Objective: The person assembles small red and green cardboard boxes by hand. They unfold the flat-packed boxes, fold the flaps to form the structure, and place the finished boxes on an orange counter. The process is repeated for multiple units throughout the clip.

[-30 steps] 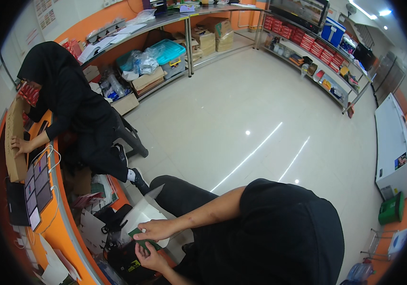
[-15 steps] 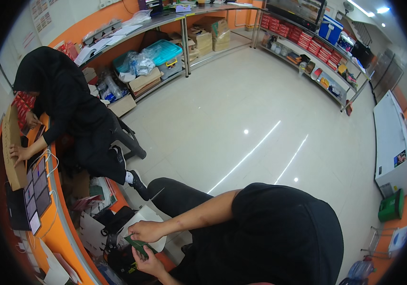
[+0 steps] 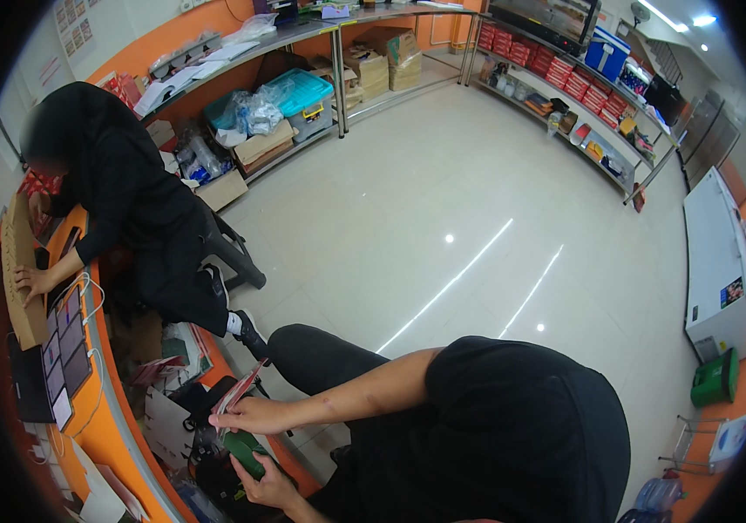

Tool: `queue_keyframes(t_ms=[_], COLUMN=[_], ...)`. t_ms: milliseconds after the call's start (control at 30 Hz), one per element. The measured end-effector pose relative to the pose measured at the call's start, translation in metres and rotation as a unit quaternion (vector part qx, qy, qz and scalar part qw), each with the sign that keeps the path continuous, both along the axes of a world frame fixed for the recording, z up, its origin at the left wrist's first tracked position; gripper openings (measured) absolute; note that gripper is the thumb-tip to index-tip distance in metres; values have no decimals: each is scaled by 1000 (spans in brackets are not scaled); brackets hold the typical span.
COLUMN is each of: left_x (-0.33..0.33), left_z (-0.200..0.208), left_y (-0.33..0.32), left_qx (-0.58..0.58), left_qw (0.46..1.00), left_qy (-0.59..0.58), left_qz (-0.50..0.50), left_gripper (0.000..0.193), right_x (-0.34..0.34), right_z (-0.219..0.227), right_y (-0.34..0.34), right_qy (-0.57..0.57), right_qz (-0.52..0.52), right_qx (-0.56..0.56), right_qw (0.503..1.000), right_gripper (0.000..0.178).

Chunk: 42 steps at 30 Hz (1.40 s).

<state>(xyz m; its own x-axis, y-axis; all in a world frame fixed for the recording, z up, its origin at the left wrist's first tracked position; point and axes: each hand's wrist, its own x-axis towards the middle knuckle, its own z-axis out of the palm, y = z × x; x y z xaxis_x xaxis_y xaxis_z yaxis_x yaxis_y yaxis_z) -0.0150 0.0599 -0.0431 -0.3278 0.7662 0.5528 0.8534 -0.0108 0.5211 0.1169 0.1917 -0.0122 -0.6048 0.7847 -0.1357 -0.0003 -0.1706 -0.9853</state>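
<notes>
My right hand (image 3: 255,416) is closed around a thin stack of red-and-white printed paper pieces (image 3: 240,388), which stick up past the fingers. Just below it, my left hand (image 3: 270,485) grips a small green flat packet (image 3: 245,451) between thumb and fingers. The two hands are close together over the open space beneath the orange counter. Black bags (image 3: 220,479) and a white paper bag (image 3: 168,423) lie under and beside them. I cannot make out exactly what the green packet is.
A co-worker in black (image 3: 129,192) sits at the orange counter (image 3: 116,418), with hands at a long cardboard box (image 3: 20,270). Several phones or tablets (image 3: 68,349) with white cables lie there. A black stool (image 3: 235,253) stands behind. Steel shelves (image 3: 565,96) and a white chest freezer (image 3: 720,261) line the room.
My right hand has left the green packet and now holds the red-and-white paper pieces. A white flap behind my hands is no longer seen. The co-worker's far hand has moved behind the cardboard box.
</notes>
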Motion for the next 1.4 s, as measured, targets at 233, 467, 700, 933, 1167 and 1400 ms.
queue_keyframes(t_ms=[233,467,700,933,1167,1400], left_x=[-3,-5,-6,6,17,17], left_z=[-6,2,6,17,30,34], left_y=[-1,-7,-6,3,4,11], left_qx=[-2,-14,-4,9,-16,13], left_qw=[999,999,999,995,992,990], left_qy=[25,7,15,-26,-71,-89], left_qz=[20,33,36,92,101,113], left_gripper=[40,41,39,33,33,37], right_x=[-4,-1,15,1,-10,-16], right_z=[-18,-8,9,1,-19,-7], right_y=[-10,-22,-7,-29,-29,-32], right_qy=[-5,-70,-147,-67,33,57], right_qz=[-41,-75,-16,-87,-53,2], right_qx=[31,199,251,233,9,-127], right_qw=[999,975,957,966,998,990], right_gripper=[31,25,24,28,30,35])
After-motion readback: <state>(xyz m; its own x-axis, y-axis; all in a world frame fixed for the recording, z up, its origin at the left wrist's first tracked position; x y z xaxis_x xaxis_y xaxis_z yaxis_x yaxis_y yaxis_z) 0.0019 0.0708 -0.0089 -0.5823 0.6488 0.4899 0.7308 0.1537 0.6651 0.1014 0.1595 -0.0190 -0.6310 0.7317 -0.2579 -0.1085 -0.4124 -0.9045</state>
